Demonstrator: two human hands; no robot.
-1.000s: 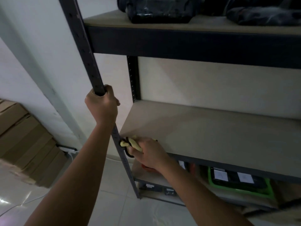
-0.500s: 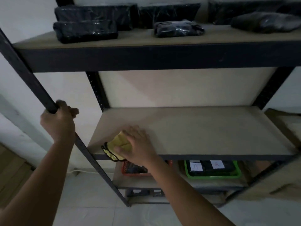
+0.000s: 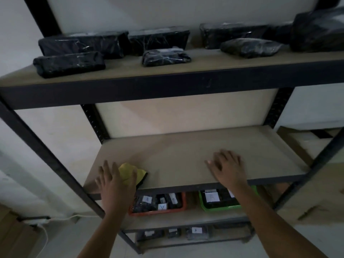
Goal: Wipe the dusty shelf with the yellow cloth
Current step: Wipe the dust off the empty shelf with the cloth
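The yellow cloth (image 3: 128,171), edged in black, lies crumpled near the front left corner of the beige middle shelf (image 3: 178,155). My left hand (image 3: 115,181) lies over the cloth's left part with fingers spread and straight, the thumb across the cloth. My right hand (image 3: 227,169) rests flat on the bare shelf board toward the right, fingers spread, holding nothing. Part of the cloth is hidden under my left palm.
Several black wrapped packages (image 3: 68,64) sit on the upper shelf. Below, an orange tray (image 3: 183,203) and a green tray (image 3: 219,206) hold labelled items. Dark metal uprights (image 3: 48,157) frame the rack. A cardboard box (image 3: 316,192) stands right; a white cable (image 3: 44,233) lies on the floor left.
My left hand let go of the upright post and came down onto the cloth. My right hand left the cloth and moved right along the shelf. The view swung right and up.
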